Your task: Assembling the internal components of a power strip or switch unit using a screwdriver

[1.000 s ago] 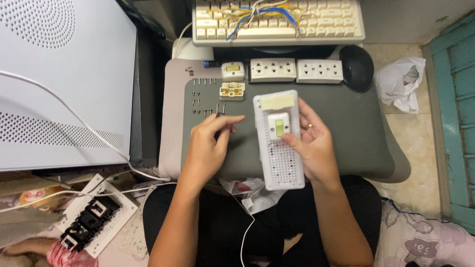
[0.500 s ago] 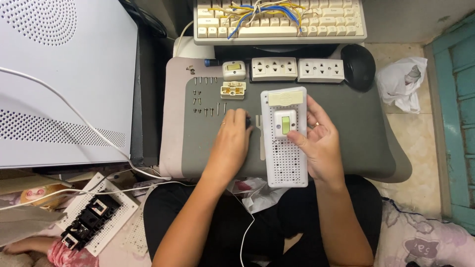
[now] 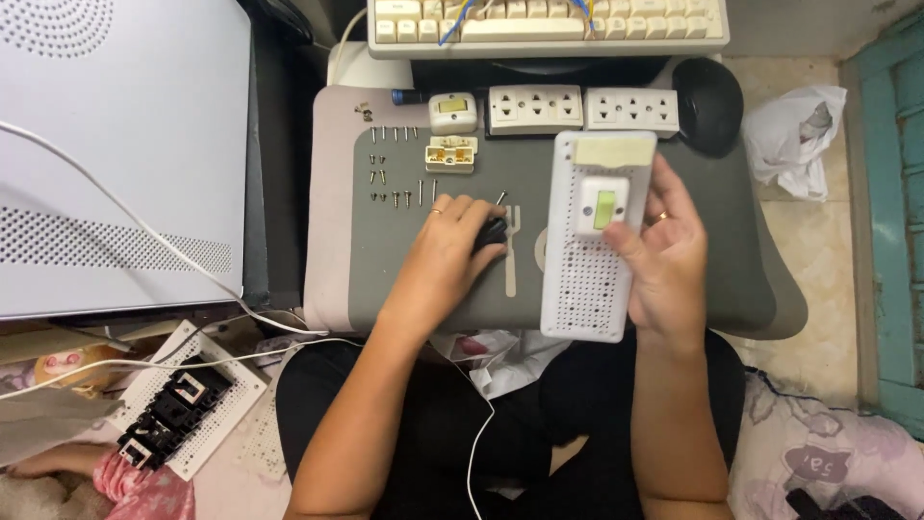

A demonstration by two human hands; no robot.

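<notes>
My right hand [image 3: 666, 260] grips the right edge of a long white perforated panel [image 3: 587, 279], its thumb beside a white switch with a green rocker [image 3: 603, 207]. The panel is held just above a grey lap tray [image 3: 385, 279]. My left hand [image 3: 445, 258] rests on the tray left of the panel, its fingers curled around a small dark-handled tool [image 3: 492, 231] whose thin metal tip points away from me. Several small screws [image 3: 393, 171] lie in rows on the tray beyond my left hand.
Two white socket modules [image 3: 535, 108] [image 3: 631, 108], a small switch module [image 3: 452, 111] and a cream part [image 3: 450, 154] line the tray's far edge. Also around are a black mouse [image 3: 709, 91], a keyboard [image 3: 549, 24], a white plastic bag [image 3: 797, 130], a big white casing [image 3: 115, 144] and a perforated board with black parts [image 3: 178, 409].
My left hand has moved right from the screws and closed on the dark tool. My right hand has shifted the white panel slightly right and up.
</notes>
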